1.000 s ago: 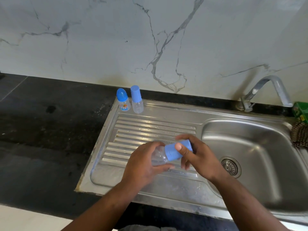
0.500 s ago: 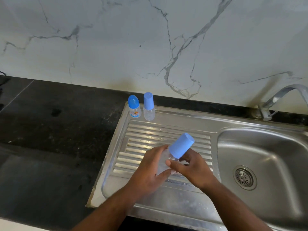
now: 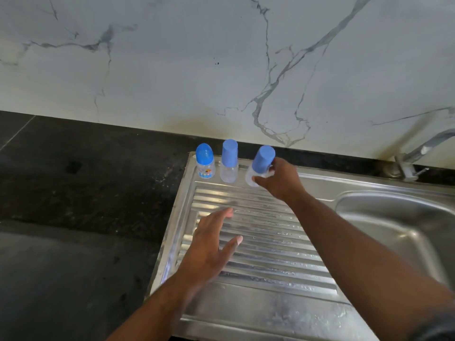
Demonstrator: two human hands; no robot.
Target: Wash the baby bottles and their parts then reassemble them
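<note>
Two capped baby bottles stand at the back edge of the steel drainboard (image 3: 258, 244): a printed bottle with a rounded blue cap (image 3: 205, 161) and a clear bottle with a tall blue cap (image 3: 229, 160). My right hand (image 3: 280, 179) grips a third clear bottle with a blue cap (image 3: 261, 163), tilted slightly, just right of those two at the drainboard's back. Whether its base touches the steel I cannot tell. My left hand (image 3: 211, 244) hovers over the ribbed drainboard with fingers spread, holding nothing.
The sink basin (image 3: 398, 232) lies to the right, with a metal tap (image 3: 418, 153) behind it. Black stone counter (image 3: 81, 205) extends to the left. A white marble wall (image 3: 221, 65) rises directly behind the bottles.
My left hand let go of the bottle and dropped back over the drainboard. My right hand carried the capped bottle away to the back, beside the two standing bottles.
</note>
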